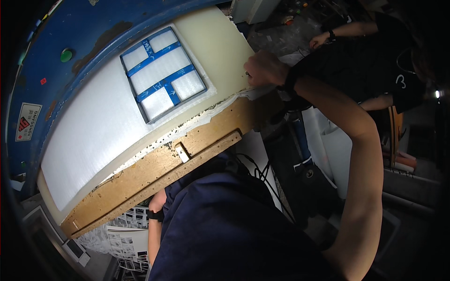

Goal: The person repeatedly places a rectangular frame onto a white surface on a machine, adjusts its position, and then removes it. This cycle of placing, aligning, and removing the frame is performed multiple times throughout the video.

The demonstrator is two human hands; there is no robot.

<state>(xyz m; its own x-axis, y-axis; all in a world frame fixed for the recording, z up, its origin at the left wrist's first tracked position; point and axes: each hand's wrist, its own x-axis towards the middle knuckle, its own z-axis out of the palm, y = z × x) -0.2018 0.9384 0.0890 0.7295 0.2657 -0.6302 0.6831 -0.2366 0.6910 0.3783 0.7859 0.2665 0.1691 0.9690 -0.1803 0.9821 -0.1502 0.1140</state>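
Note:
My right hand (pixel 265 68) is closed at the right end of a thick cream pad (pixel 218 42); whatever its fingers hold, if anything, is hidden. A dark band circles that wrist. My left hand (pixel 158 200) is low, by the front edge of a wooden board (pixel 140 174), its fingers out of sight behind the edge and my dark shirt. On the pad lies a white foam sheet (pixel 89 140). A rectangular metal-edged frame with blue crossbars (pixel 157 82) rests on the sheet, apart from both hands.
A blue machine body (pixel 101 28) with a green button (pixel 66 55) stands behind the pad. White cut-out scrap sheets (pixel 126 239) hang or lie below the board at left. Another person in black (pixel 356 70) is at the right, beside clear plastic sheeting. Black cables (pixel 262 175) hang near my waist.

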